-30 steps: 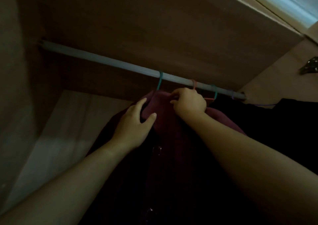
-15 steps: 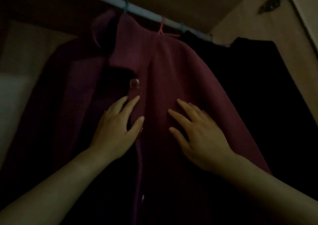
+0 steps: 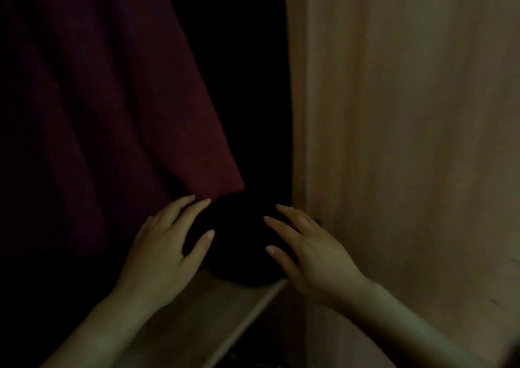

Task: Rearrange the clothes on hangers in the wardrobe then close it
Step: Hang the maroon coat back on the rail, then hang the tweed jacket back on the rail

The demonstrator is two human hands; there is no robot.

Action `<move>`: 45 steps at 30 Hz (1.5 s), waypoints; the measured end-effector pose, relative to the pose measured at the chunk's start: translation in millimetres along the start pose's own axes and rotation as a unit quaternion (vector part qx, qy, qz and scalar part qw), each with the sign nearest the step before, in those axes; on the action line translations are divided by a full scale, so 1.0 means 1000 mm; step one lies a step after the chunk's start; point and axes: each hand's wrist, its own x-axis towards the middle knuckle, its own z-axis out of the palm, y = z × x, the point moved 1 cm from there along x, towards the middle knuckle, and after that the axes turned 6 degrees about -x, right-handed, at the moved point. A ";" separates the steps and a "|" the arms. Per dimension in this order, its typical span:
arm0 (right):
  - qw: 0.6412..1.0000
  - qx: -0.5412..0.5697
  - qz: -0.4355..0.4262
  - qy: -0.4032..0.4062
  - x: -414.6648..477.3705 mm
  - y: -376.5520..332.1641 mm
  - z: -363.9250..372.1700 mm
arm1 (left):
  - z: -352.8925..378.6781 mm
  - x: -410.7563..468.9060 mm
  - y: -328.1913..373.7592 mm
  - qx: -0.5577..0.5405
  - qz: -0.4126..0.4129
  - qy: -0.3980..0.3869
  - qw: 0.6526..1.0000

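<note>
Now tucking the dark hem

Maroon coat is hanging leftmost. Left hand and right hand, both spread wide and holding nothing, are flanking the black garment beside the wardrobe wall; pushing gently inward should be clearing the doorway.

Garment hangs left — wardrobe panel right.

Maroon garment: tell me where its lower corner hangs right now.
In the head view, the maroon garment fills the left side; its lower corner ends just above the left hand, left of the wooden wardrobe panel.
</note>
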 end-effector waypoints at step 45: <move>0.389 -0.103 0.907 0.120 -0.977 0.227 -0.349 | 0.514 -0.450 0.998 -0.243 0.608 -0.603 0.456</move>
